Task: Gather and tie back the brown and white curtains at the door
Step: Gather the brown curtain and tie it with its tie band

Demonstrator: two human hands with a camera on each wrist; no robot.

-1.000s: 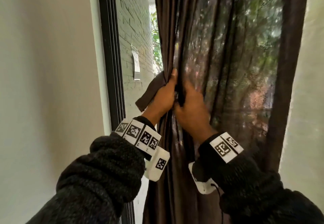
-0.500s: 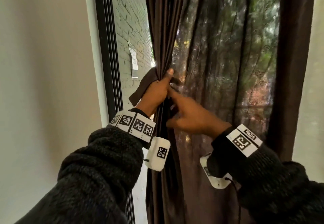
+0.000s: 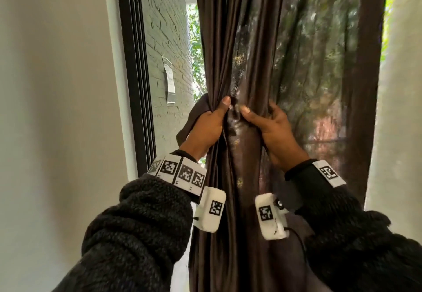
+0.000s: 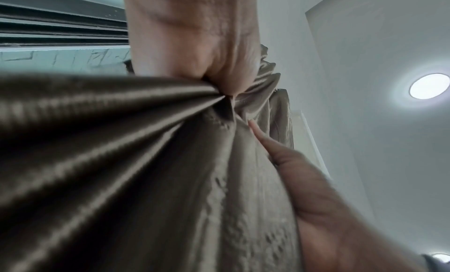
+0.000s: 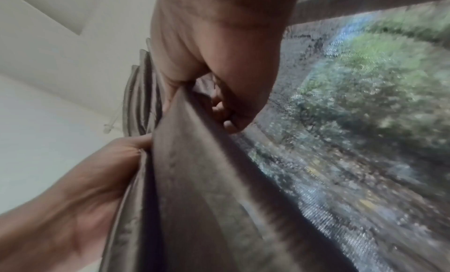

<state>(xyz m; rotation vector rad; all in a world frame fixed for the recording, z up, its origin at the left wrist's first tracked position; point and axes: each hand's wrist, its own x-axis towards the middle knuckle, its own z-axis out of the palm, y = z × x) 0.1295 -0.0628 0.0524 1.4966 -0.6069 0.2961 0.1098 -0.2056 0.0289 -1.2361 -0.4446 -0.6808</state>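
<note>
The brown curtain [image 3: 230, 40] hangs in the doorway, bunched into folds at mid height. My left hand [image 3: 209, 122] grips the bunch from the left, thumb up on the front. A brown fabric strip [image 3: 190, 121] loops out to the left from under that hand. My right hand [image 3: 271, 127] grips the folds from the right, thumb in front and fingers curled behind. In the left wrist view my left hand [image 4: 190, 35] squeezes the satin folds [image 4: 109, 141]. In the right wrist view my right hand [image 5: 219, 45] pinches the brown cloth [image 5: 194, 180]. The white curtain [image 3: 402, 109] hangs at the far right.
The black door frame [image 3: 134, 74] stands left of the curtain, beside a pale wall [image 3: 57, 109]. Through the glass I see a grey brick wall [image 3: 164, 40] with a paper notice [image 3: 169, 83]. To the right the brown curtain is thin, and greenery shows through it.
Half a second ago my right hand pointed a finger at the bunch. It now reaches further right and grips more folds. My left hand keeps its grip.
</note>
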